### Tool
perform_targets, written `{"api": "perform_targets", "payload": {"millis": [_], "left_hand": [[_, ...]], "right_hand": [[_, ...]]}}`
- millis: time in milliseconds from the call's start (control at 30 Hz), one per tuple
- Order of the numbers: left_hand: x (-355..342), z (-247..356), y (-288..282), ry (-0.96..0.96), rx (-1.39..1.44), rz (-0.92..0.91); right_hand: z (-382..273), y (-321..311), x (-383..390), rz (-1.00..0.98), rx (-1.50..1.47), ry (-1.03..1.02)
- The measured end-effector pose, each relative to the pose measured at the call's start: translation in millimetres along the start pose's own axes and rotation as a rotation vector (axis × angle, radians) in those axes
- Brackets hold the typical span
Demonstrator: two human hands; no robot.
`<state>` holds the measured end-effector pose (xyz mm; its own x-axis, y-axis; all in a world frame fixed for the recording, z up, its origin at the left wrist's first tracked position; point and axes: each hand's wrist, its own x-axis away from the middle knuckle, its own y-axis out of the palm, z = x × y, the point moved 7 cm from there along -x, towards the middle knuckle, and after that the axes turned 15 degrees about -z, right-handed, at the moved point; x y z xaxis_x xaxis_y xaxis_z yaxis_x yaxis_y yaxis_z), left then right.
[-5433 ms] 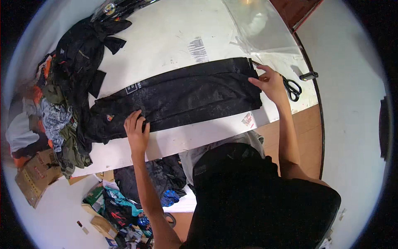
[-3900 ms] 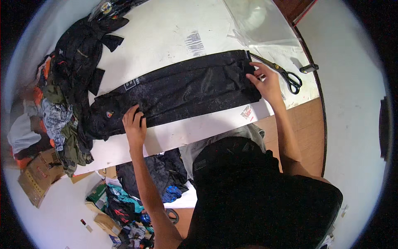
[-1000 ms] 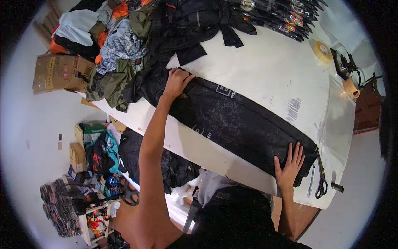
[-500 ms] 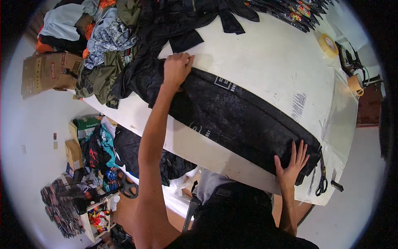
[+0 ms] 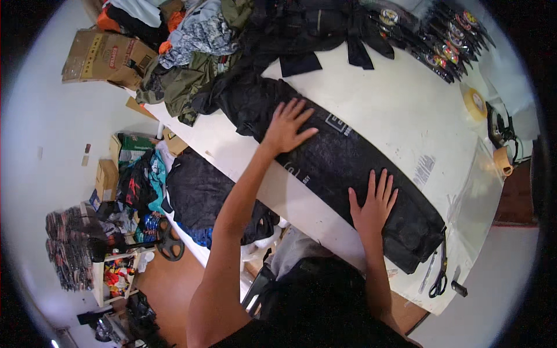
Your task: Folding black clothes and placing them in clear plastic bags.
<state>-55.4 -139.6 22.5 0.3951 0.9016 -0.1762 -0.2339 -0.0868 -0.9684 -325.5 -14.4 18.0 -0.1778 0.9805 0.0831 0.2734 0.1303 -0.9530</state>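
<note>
A long black garment with pale printed marks, looking like trousers laid lengthwise [image 5: 331,168], stretches across the white table from upper left to lower right. My left hand [image 5: 288,126] rests on its left part, palm down with the fingers spread. On the cloth farther right lies my right hand [image 5: 373,203], flat and also with fingers apart. Neither hand grips anything. At the left end the black fabric is bunched [image 5: 249,95] and runs up against other dark clothing.
Scissors [image 5: 442,275] lie by the garment's right end. Tape rolls [image 5: 476,104] sit at the table's right edge. Wrapped packets [image 5: 447,46] fill the far right corner. Camouflage clothes [image 5: 185,81] and a cardboard box [image 5: 104,58] are at the left; more dark clothing [image 5: 197,185] lies lower.
My left hand has let go of the far edge and now lies flat on the cloth. My right hand has slid left from the right end. The view has shifted.
</note>
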Motion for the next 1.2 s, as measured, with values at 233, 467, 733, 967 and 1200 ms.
{"api": "perform_targets", "payload": {"millis": [233, 467, 733, 967, 1200], "left_hand": [[62.4, -140.4, -80.7, -0.634, 0.082, 0.630], [87.4, -221.1, -23.7, -1.100, 1.121, 0.369], [53.6, -243.3, -21.8, -0.851, 1.273, 0.494], [32.9, -149.2, -71.0, -0.461, 1.893, 0.900], [32.6, 20.0, -73.0, -0.349, 0.762, 0.312]], "right_hand": [[5.9, -2.2, 0.9, -0.019, -0.010, 0.017], [-6.6, -8.1, -10.9, -0.009, -0.054, -0.023], [-59.1, 10.3, -41.4, -0.031, -0.182, -0.297], [-58.4, 8.7, -41.7, 0.015, -0.115, -0.289], [-30.6, -0.5, -40.9, 0.141, -0.807, -0.311]]}}
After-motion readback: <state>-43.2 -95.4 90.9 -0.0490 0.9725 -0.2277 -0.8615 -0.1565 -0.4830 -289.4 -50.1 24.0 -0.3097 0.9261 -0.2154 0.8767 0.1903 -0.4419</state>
